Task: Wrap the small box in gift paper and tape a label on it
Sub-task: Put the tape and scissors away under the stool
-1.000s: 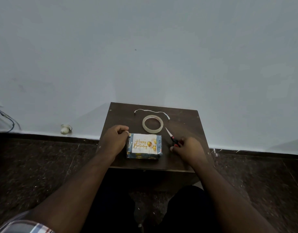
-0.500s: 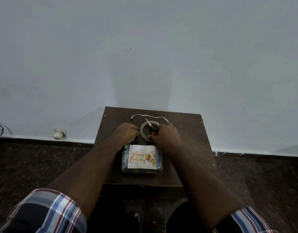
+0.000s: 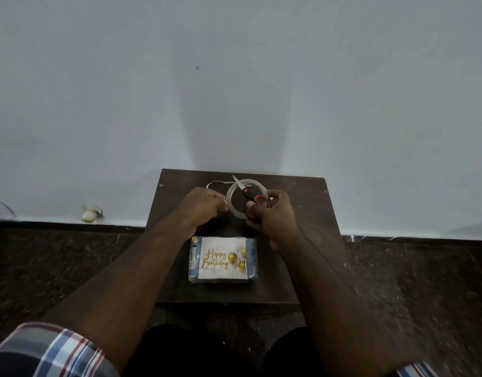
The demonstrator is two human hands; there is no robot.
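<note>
Reaching past the box point(image 3: 223, 259), both hands have come forward off its sides to the tape roll point(image 3: 246, 198) at the far edge of the table point(image 3: 310, 213). A second ago the left hand point(image 3: 203, 205) steadied the box and the right hand point(image 3: 272, 216) was taking up the scissors point(image 3: 248, 195) off the right of the table. Now the left hand pinches at the roll's left rim, probably the loose tape end, though that is too small to confirm. Right hand's fingers are curled through the red-and-black scissor handles, blades pointing far-left over the roll.

Box sits near-centre on the table, wrapped in blue paper, with the "Happy Birthday" label point(image 3: 223, 258) lying on top, released by both hands. Judgement: wrapping done; a strip is being drawn for cutting, so the label is likely not yet fixed.

Surface: small dark wooden table, a curled white strip point(image 3: 216, 183) just left of the roll. Room: pale bare wall behind, dark speckled floor, a small whitish object point(image 3: 90, 213) at the skirting far left.
</note>
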